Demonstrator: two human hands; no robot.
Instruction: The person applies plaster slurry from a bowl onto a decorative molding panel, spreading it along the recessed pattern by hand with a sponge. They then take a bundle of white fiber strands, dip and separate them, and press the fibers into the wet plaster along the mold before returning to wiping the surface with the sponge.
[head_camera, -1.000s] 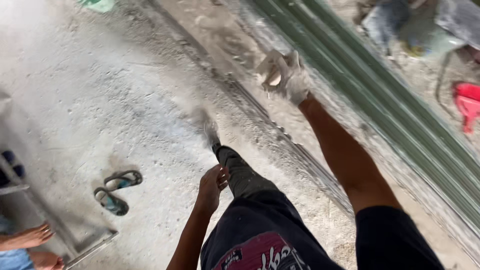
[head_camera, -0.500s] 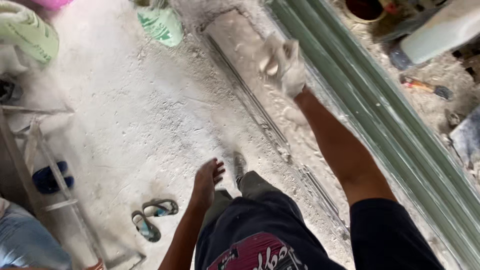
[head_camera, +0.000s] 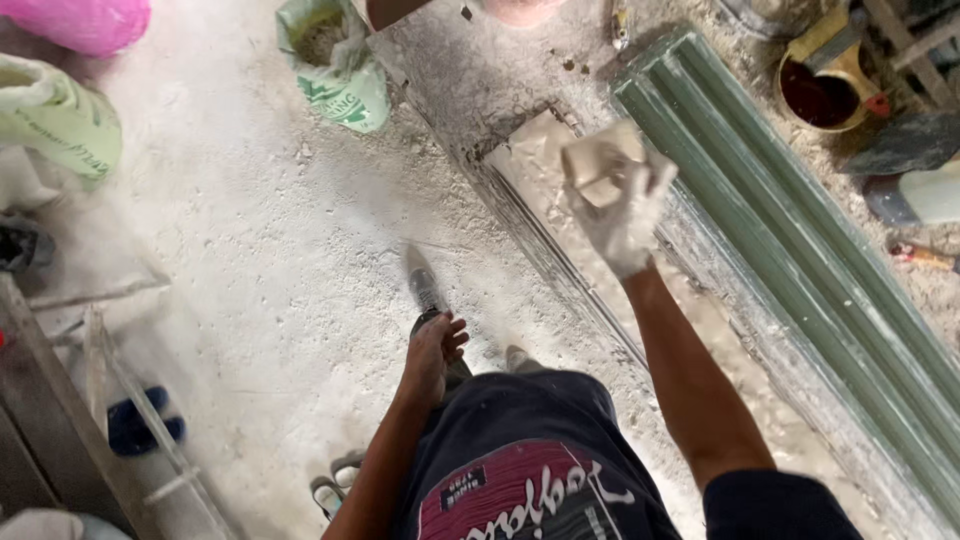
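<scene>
My right hand (head_camera: 620, 205) wears a dusty white glove and grips a small beige sanding block (head_camera: 602, 165), held out above a long dust-covered pale strip (head_camera: 540, 165) that lies on the floor. Just right of it runs a long green ribbed moulding (head_camera: 790, 250). My left hand (head_camera: 435, 350) hangs bare and loosely curled at my thigh, holding nothing. My dark shorts and one dusty foot (head_camera: 422, 280) show below on the white, powdery concrete floor (head_camera: 250, 250).
A green and white sack (head_camera: 340, 65) stands open at the top, with another sack (head_camera: 55, 120) and a pink bag (head_camera: 80, 22) at the left. A metal frame (head_camera: 90, 400) and blue sandal (head_camera: 140, 425) lie lower left. A paint can (head_camera: 825, 85) sits top right.
The view has travelled forward along the floor. My right hand with the block has stayed raised and now sits over the end of the pale strip. The sandals have slid toward the bottom edge.
</scene>
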